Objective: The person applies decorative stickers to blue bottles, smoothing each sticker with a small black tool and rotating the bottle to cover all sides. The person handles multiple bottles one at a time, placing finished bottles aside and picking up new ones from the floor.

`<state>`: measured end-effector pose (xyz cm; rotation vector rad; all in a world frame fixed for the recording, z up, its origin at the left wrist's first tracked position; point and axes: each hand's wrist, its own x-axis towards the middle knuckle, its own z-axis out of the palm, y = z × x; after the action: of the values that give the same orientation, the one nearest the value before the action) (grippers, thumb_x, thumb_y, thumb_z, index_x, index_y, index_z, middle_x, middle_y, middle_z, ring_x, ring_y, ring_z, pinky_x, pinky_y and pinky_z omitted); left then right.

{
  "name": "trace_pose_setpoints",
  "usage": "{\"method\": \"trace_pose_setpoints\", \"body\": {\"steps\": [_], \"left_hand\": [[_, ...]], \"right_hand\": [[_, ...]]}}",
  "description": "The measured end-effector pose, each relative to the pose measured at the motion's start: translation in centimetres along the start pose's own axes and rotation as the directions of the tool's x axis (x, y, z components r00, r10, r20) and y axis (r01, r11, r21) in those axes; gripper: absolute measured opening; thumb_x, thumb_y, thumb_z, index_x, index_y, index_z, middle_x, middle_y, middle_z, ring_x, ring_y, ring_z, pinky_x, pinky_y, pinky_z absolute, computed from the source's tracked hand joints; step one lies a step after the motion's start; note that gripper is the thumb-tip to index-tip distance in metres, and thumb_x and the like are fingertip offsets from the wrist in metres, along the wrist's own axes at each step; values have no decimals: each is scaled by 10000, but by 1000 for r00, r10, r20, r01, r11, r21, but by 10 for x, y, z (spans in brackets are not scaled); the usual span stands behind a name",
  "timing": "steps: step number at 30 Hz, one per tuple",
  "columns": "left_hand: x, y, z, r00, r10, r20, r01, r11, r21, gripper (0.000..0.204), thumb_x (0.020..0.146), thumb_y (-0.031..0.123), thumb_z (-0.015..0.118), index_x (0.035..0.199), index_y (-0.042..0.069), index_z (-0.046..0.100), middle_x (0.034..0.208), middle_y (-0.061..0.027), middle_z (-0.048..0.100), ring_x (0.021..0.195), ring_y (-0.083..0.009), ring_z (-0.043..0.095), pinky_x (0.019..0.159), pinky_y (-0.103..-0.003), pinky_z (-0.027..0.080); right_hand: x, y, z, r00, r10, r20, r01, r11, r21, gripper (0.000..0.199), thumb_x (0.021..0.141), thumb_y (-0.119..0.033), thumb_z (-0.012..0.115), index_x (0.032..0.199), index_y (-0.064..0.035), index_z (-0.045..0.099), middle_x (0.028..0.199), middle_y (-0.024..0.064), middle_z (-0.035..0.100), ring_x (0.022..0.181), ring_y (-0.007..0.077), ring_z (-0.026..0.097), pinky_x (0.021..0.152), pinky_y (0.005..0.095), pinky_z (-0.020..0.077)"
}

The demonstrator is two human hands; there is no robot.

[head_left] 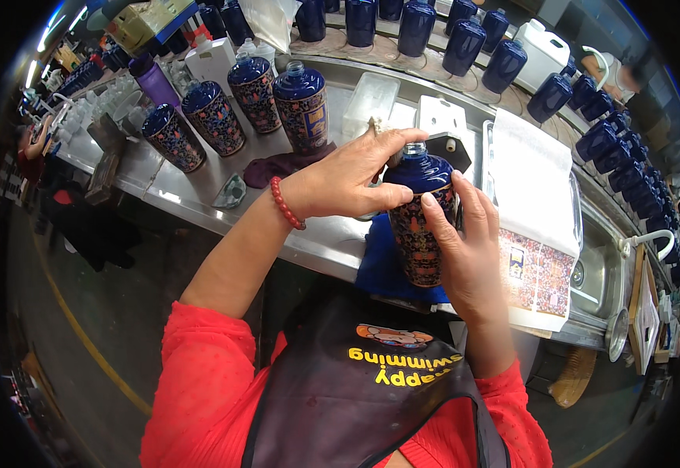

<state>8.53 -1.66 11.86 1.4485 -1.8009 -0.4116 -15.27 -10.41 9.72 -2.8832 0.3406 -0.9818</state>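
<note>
A dark blue bottle (416, 248) with an ornate floral wrap stands tilted in front of me, its neck bare and without a cap. My left hand (345, 176) reaches across its shoulder, thumb on the near side and fingers behind the neck, gripping it. On the right side my right hand (471, 253) holds the body, with thumb and fingertips pressed along the wrap's upper edge. A blue cloth (379, 264) lies under the bottle at the table's front edge. Printed floral decal sheets (552, 269) lie beside my right hand, partly beneath white paper (529, 175).
Several wrapped bottles (302, 109) stand at the left on the metal table (176, 191). A dark purple cloth (278, 169) lies near them. Plain blue bottles (465, 47) line the curved conveyor behind. A metal sink (593, 273) is at the right. Another person (625, 74) is at the far right.
</note>
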Motion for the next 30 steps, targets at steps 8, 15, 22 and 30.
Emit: {"method": "trace_pose_setpoints", "body": {"steps": [8, 15, 22, 30], "left_hand": [[1, 2, 8, 993, 31, -114, -29, 999, 19, 631, 941, 369, 668, 1449, 40, 489, 1323, -203, 595, 1101, -285, 605, 917, -361, 498], [10, -1, 6, 993, -75, -93, 67, 993, -94, 346, 1014, 334, 614, 1178, 30, 598, 1073, -128, 650, 980, -215, 627, 858, -335, 500], [17, -6, 7, 989, -133, -60, 119, 972, -204, 295, 1016, 293, 617, 1135, 23, 604, 1035, -92, 641, 977, -158, 595, 862, -311, 490], [25, -16, 9, 991, -130, -43, 114, 958, -265, 270, 1013, 272, 622, 1134, 31, 614, 1026, -51, 630, 983, -118, 568, 878, -289, 475]], "right_hand": [[-9, 9, 3, 967, 156, -200, -111, 970, 219, 545, 889, 75, 597, 1427, 19, 526, 1399, 305, 541, 1242, 432, 591, 1029, 470, 502], [13, 9, -3, 956, 1, -294, 42, 989, 140, 335, 786, 105, 688, 1078, -23, 586, 1010, 139, 675, 855, 283, 634, 765, 413, 499], [11, -6, -22, 952, -303, 53, 272, 911, 311, 260, 738, -75, 757, 986, -111, 686, 967, 32, 651, 847, 227, 602, 844, 410, 437], [55, 43, -23, 948, -291, -129, 315, 914, 254, 278, 730, -88, 770, 994, -132, 694, 949, 28, 626, 842, 230, 603, 843, 412, 432]]}}
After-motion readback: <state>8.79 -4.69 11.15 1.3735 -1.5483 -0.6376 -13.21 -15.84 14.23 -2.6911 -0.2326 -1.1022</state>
